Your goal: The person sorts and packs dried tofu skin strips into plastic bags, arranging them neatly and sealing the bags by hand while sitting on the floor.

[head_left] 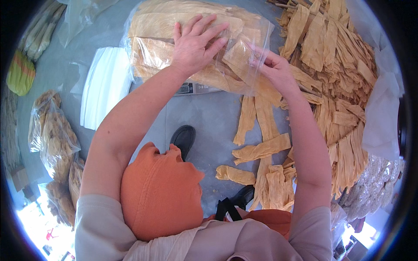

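Note:
A large clear plastic bag (266,30) lies across the far middle, filled with flat, wrinkled tan strips (152,51) that look like dried bean curd skin. My left hand (195,48) rests on top of it, fingers spread and palm down. At the bag's right end, my right hand (273,65) pinches the loose plastic between thumb and fingers. Beneath the bag a digital scale (201,88) shows only its front edge and display; the bag hides the rest.
A big heap of the same strips (331,52) covers the right side, with loose pieces (261,148) nearer me. White sheets (106,87) lie left of the scale. Filled clear bags (56,135) and a green-yellow sack (21,73) stand far left. My shoe (183,138) is below the scale.

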{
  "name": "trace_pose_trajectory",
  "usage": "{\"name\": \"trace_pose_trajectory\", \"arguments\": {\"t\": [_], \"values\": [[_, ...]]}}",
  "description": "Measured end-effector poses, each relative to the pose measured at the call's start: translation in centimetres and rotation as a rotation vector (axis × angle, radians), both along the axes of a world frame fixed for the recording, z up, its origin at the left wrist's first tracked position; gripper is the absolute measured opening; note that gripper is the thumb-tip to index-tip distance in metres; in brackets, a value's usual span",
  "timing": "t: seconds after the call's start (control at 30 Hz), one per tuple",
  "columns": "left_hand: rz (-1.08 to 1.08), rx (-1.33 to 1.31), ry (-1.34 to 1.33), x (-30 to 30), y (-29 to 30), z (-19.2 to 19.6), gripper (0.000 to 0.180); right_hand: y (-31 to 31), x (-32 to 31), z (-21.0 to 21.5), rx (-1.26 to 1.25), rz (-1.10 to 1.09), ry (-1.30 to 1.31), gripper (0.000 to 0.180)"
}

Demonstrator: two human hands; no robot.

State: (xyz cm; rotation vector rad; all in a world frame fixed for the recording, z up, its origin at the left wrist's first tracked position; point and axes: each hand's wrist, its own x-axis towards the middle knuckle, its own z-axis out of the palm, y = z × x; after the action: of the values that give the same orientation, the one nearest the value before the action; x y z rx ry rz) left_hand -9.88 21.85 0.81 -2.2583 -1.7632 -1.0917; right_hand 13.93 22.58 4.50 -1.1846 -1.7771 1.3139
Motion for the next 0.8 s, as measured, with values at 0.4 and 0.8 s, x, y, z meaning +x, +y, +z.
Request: {"name": "trace_pose_trajectory", "arguments": {"t": [0.4,0.8], "values": [[-0.108,0.054,-0.007,1.9,-0.2,1.4,0.033,2.6,-2.0,2.0,-0.043,0.218,-0.204,0.029],[-0.15,0.197,-0.122,3.3,0.6,1.8,0.009,-2.4,6.0,0.8,-0.119,-0.054,-0.226,0.031]]}}
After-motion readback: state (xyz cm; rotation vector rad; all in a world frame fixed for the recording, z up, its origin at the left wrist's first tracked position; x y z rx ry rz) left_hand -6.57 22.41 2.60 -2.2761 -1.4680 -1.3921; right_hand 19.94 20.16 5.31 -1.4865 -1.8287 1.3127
